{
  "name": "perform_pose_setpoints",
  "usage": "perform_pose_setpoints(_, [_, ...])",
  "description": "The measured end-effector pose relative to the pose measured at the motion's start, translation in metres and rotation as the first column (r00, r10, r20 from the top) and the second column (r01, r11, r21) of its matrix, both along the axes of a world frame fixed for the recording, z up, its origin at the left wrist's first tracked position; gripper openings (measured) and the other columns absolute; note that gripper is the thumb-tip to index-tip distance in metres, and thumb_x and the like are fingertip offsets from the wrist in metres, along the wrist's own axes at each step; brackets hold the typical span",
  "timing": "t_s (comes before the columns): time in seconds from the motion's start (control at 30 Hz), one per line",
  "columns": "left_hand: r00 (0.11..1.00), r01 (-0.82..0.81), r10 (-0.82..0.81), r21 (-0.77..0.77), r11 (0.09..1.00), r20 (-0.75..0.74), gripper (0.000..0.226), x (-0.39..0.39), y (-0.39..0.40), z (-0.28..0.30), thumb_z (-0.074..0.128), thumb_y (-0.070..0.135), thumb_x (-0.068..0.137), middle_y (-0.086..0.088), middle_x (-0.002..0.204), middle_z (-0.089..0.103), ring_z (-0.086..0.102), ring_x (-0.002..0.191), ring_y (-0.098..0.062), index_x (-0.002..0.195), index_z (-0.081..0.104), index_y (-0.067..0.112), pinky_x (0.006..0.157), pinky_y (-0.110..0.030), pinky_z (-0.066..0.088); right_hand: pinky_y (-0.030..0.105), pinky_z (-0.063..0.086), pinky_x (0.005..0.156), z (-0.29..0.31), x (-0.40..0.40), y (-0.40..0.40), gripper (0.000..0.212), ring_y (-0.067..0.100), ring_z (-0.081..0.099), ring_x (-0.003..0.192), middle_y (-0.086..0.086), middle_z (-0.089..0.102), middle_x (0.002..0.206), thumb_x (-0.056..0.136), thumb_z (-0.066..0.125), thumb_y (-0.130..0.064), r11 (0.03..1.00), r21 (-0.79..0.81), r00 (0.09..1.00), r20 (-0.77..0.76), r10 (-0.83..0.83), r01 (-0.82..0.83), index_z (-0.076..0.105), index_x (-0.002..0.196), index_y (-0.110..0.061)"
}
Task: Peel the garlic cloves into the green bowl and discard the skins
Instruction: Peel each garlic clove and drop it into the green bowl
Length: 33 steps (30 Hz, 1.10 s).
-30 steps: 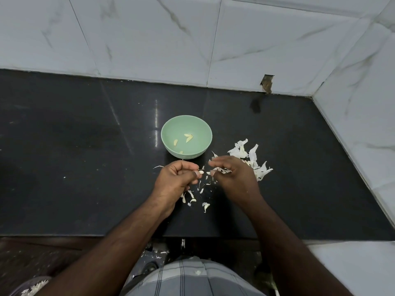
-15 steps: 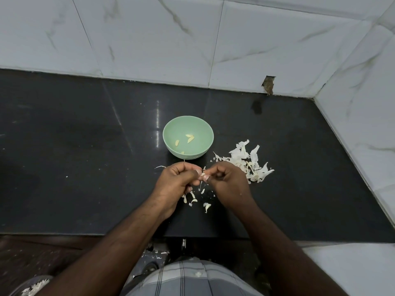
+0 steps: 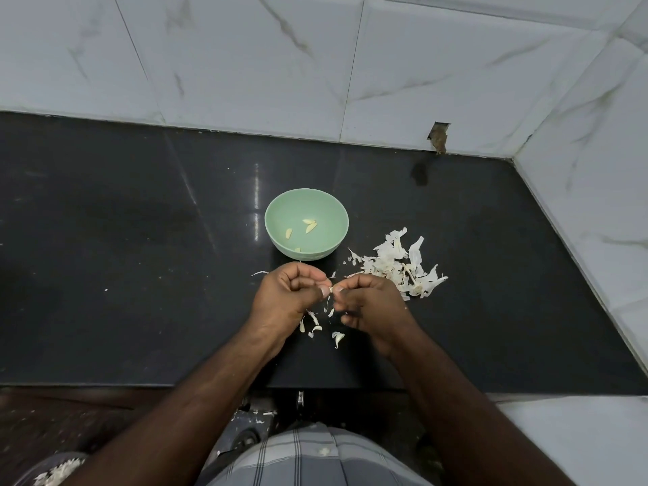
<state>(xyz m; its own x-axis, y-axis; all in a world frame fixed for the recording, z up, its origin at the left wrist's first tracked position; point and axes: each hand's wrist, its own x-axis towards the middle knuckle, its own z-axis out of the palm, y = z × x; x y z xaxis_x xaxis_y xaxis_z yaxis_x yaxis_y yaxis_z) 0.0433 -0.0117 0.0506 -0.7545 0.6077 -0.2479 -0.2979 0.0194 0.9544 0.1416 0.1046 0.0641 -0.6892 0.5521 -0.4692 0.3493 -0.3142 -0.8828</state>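
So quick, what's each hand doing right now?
Left hand: pinching a garlic clove.
Right hand: pinching the same clove, fingers curled.

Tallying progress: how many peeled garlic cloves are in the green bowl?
4 peeled garlic cloves in the round green bowl: two touching near the centre, one left, one half-hidden by the near rim.

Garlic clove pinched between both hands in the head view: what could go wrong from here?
1. The garlic clove is held over the black counter, short of the green bowl; if it slips from the left hand or right hand, it probably lands among the small skin scraps.
2. The skin pile lies close to the bowl, so loose skins could get in.
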Motion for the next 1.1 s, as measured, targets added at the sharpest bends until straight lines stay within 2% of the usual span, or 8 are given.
perform_pose_setpoints(0.23, [0.999,-0.049,0.049,-0.009,0.999,0.021,0.014,-0.001,0.002,-0.002,0.076,-0.005,0.081,-0.005,0.068,0.066,0.058,0.065,-0.018,0.087,0.070,0.005,0.056,-0.018,0.048,0.023,0.048,0.056,0.002,-0.004,-0.004,0.019,0.015,0.062,0.066,0.009,0.066,0.073,0.090,0.054,0.008,0.998,0.052,0.994,-0.110,-0.016,0.022,0.062,0.083,-0.007])
perform_pose_setpoints(0.4, [0.983,-0.056,0.050,0.034,0.998,0.178,0.013,-0.003,0.001,-0.002,0.074,-0.004,0.084,-0.007,0.070,0.068,0.062,0.065,-0.013,0.091,0.067,0.004,0.053,-0.017,0.046,0.024,0.050,0.058,-0.006,-0.001,0.008,0.017,0.009,0.063,0.062,-0.001,0.069,0.069,0.086,0.066,-0.001,0.901,0.431,0.999,-0.025,-0.042,0.049,0.069,0.078,-0.017])
perform_pose_setpoints(0.5, [0.976,-0.054,0.045,0.037,0.998,0.214,0.011,-0.004,0.000,-0.003,0.073,-0.003,0.085,-0.006,0.071,0.069,0.063,0.068,-0.015,0.091,0.068,0.005,0.053,-0.017,0.046,0.022,0.052,0.074,-0.006,0.003,0.014,0.029,0.001,0.067,0.077,-0.012,0.073,0.087,0.082,0.071,-0.003,0.820,0.570,0.999,0.027,0.040,-0.048,0.074,0.086,-0.031])
perform_pose_setpoints(0.6, [0.980,-0.038,0.032,0.026,0.999,0.197,0.009,-0.004,0.001,-0.003,0.072,-0.002,0.086,-0.007,0.070,0.068,0.062,0.064,-0.013,0.090,0.068,0.006,0.053,-0.018,0.045,0.019,0.050,0.081,0.000,0.001,0.008,0.025,-0.003,0.065,0.083,-0.014,0.072,0.091,0.083,0.076,-0.007,0.800,0.593,0.987,-0.049,0.151,-0.092,0.077,0.098,-0.026])
perform_pose_setpoints(0.73, [0.982,-0.013,0.010,0.012,1.000,0.187,0.006,-0.002,0.003,-0.003,0.070,0.001,0.090,-0.014,0.076,0.066,0.059,0.060,-0.011,0.092,0.067,0.006,0.052,-0.018,0.043,0.028,0.055,0.071,0.000,-0.006,0.000,0.011,0.002,0.066,0.071,-0.012,0.073,0.075,0.083,0.076,-0.013,0.767,0.632,0.989,-0.004,0.145,-0.110,0.078,0.083,-0.023])
perform_pose_setpoints(0.93, [0.978,-0.020,0.018,0.008,1.000,0.206,0.008,-0.004,0.002,0.000,0.066,0.001,0.092,-0.008,0.078,0.073,0.060,0.060,-0.008,0.097,0.066,0.007,0.052,-0.017,0.043,0.030,0.053,0.076,-0.008,-0.007,0.003,0.019,0.009,0.069,0.076,-0.001,0.076,0.080,0.094,0.061,-0.009,0.894,0.447,0.996,-0.086,0.019,0.022,0.073,0.089,-0.023])
perform_pose_setpoints(1.03, [0.982,-0.030,0.030,0.000,1.000,0.186,0.007,-0.005,0.001,-0.001,0.067,0.002,0.091,-0.010,0.080,0.073,0.060,0.060,-0.008,0.097,0.066,0.007,0.052,-0.017,0.043,0.019,0.047,0.090,-0.007,-0.006,0.005,0.023,-0.005,0.065,0.097,-0.014,0.074,0.095,0.095,0.065,-0.018,0.802,0.591,0.993,-0.015,0.121,-0.089,0.072,0.115,-0.026])
perform_pose_setpoints(1.1, [0.985,-0.029,0.029,-0.004,1.000,0.172,0.008,-0.005,0.001,-0.002,0.068,0.002,0.091,-0.014,0.082,0.071,0.060,0.061,-0.009,0.096,0.066,0.008,0.052,-0.018,0.043,0.009,0.044,0.084,-0.002,-0.006,0.003,0.020,-0.013,0.061,0.091,-0.018,0.070,0.091,0.088,0.073,-0.021,0.721,0.681,0.988,0.023,0.150,-0.126,0.077,0.108,-0.023])
